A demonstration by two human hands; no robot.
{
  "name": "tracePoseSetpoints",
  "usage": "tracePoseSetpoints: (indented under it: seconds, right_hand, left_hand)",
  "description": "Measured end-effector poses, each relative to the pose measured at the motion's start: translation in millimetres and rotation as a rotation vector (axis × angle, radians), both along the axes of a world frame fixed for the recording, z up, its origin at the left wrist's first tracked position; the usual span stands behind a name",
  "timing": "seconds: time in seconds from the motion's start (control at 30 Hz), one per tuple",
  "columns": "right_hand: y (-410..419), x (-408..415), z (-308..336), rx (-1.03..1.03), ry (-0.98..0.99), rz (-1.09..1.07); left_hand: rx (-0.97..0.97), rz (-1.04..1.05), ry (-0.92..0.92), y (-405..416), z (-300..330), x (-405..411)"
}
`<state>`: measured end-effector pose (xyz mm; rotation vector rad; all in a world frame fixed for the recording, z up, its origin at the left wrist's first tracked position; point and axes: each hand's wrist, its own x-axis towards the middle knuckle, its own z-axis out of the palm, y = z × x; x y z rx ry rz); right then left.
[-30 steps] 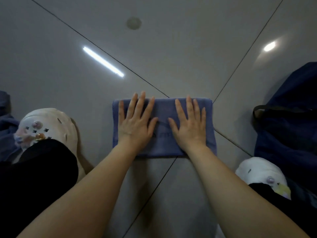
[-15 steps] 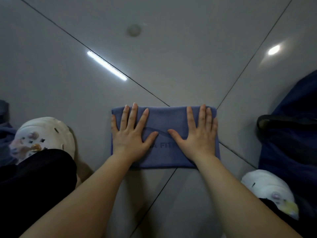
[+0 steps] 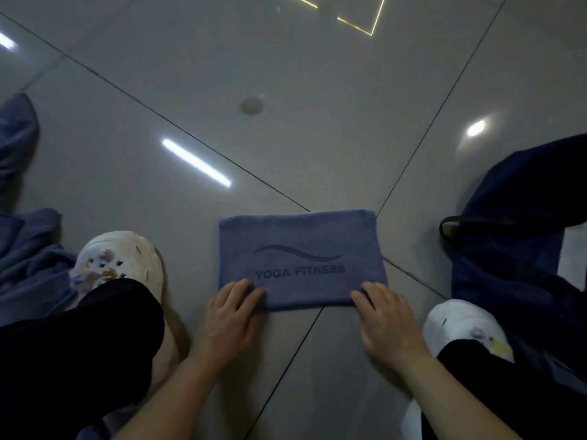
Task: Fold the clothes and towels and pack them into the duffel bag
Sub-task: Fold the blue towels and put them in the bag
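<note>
Blue yoga towel (image 3: 301, 258), folded flat on the tiled floor (image 3: 317, 122): soft, light, limp. Left hand (image 3: 229, 315) and right hand (image 3: 386, 322) pinch its near corners; support underneath when lifting toward the duffel bag (image 3: 521, 249).

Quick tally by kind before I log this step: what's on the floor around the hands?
Folded towel: 1
Unfolded blue cloth pile: 1 heap; pieces inside cannot be counted
Duffel bag: 1
White clogs: 2, left and right
Total: 5
</note>
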<state>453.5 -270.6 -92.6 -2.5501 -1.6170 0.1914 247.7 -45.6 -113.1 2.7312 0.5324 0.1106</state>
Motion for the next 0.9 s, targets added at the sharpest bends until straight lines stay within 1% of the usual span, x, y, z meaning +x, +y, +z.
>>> tracePoseSetpoints:
  seconds: [0.13,0.2,0.27,0.33,0.4,0.47,0.53,0.57,0.63,0.67,0.73,0.77,0.83,0.87,0.9]
  right_hand:
    - [9.4,12.4,-5.9,0.000,-0.121,0.077]
    - [23.0,18.9,-3.7,0.007,-0.161,0.066]
    - [31.7,26.2,-3.5,0.009,-0.155,0.049]
    - [35.8,32.1,-1.5,-0.020,-0.118,0.046]
    - [36.4,36.9,2.9,-0.073,-0.086,0.054]
    - [38.4,37.4,17.1,-0.176,-0.036,0.061]
    - [39.2,35.0,32.9,-0.285,0.029,0.119]
    - [40.6,34.2,43.3,-0.358,0.099,0.130]
    - [44.1,35.0,65.2,-0.436,0.238,0.072]
    - [47.0,35.8,77.2,-0.511,0.319,0.023]
    - [54.5,38.4,103.8,-0.569,0.417,-0.044]
    - [57.3,41.0,117.5,-0.582,0.470,-0.073]
    - [60.4,49.1,142.5,-0.627,0.643,-0.146]
    - [60.4,55.1,152.4,-0.653,0.715,-0.173]
    - [60.0,60.7,162.5,-0.663,0.770,-0.199]
  left_hand:
    - [0.198,-0.137,0.029,12.5,-4.2,5.3]
    - [0.237,-0.154,0.028,19.0,-2.7,10.2]
    - [0.252,-0.145,0.018,21.6,0.0,17.1]
    - [0.245,-0.122,0.037,23.8,5.9,24.0]
    - [0.177,-0.114,0.118,27.5,12.9,26.4]
    - [0.103,-0.177,0.235,31.8,24.6,27.5]
    - [0.017,-0.201,0.357,38.0,43.7,29.0]
    - [-0.028,-0.170,0.425,40.3,55.5,29.9]
    - [-0.127,-0.097,0.614,40.3,76.3,30.1]
    - [-0.188,-0.071,0.644,38.4,86.2,29.5]
    - [-0.331,-0.001,0.677,37.1,107.3,26.9]
    - [-0.453,0.054,0.701,39.7,117.2,25.7]
    - [-0.805,0.177,0.751,50.1,137.6,24.1]
    - [-0.948,0.224,0.756,55.9,150.7,23.4]
    - [-1.046,0.252,0.751,62.5,162.8,22.4]
